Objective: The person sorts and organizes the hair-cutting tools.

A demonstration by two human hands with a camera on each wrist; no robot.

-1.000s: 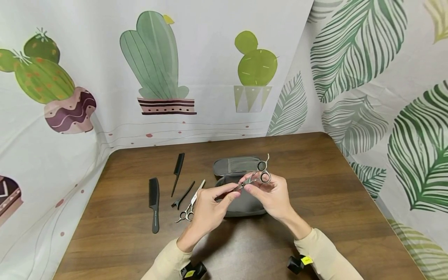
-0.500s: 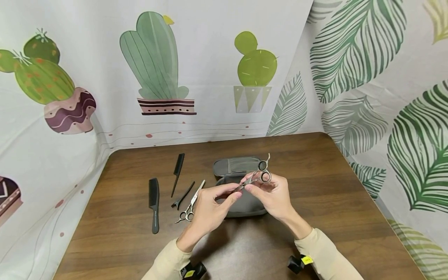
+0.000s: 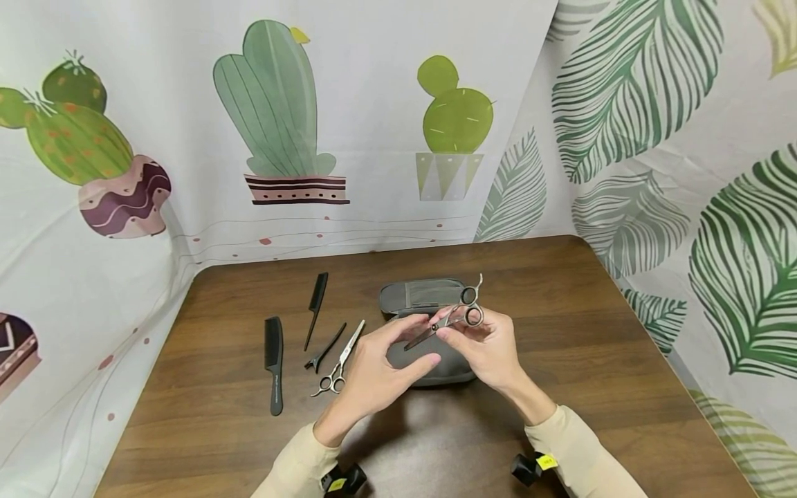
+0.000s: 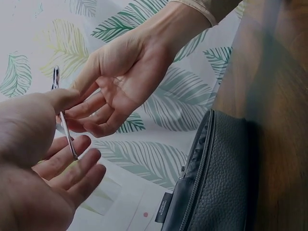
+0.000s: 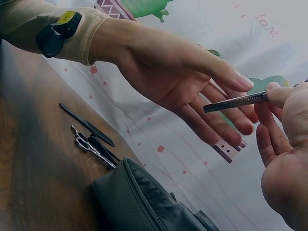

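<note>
My right hand (image 3: pixel 492 349) pinches a pair of silver hairdressing scissors (image 3: pixel 441 323) near the pivot, between thumb and fingers. Their finger rings point up and right, and the blades point down and left. In the right wrist view a tooth-like row runs along the blade of the scissors (image 5: pixel 236 102). My left hand (image 3: pixel 376 363) is spread around the blade end, thumb apart from the fingers, gripping nothing. Below both hands lies a dark grey zip case (image 3: pixel 436 370) with its lid (image 3: pixel 394 298) folded back; the hands partly hide its inside.
Left of the case, on the wooden table (image 3: pixel 205 360), lie a second pair of scissors (image 3: pixel 344 356), a black hair clip (image 3: pixel 328 348), a tail comb (image 3: pixel 317 304) and a wide handled comb (image 3: pixel 274 360). A printed cloth (image 3: pixel 373 138) hangs behind the table.
My left thumb and fingers have parted and let go of the scissor blades, which now show between them. The right hand keeps its pinch, nearly still.
</note>
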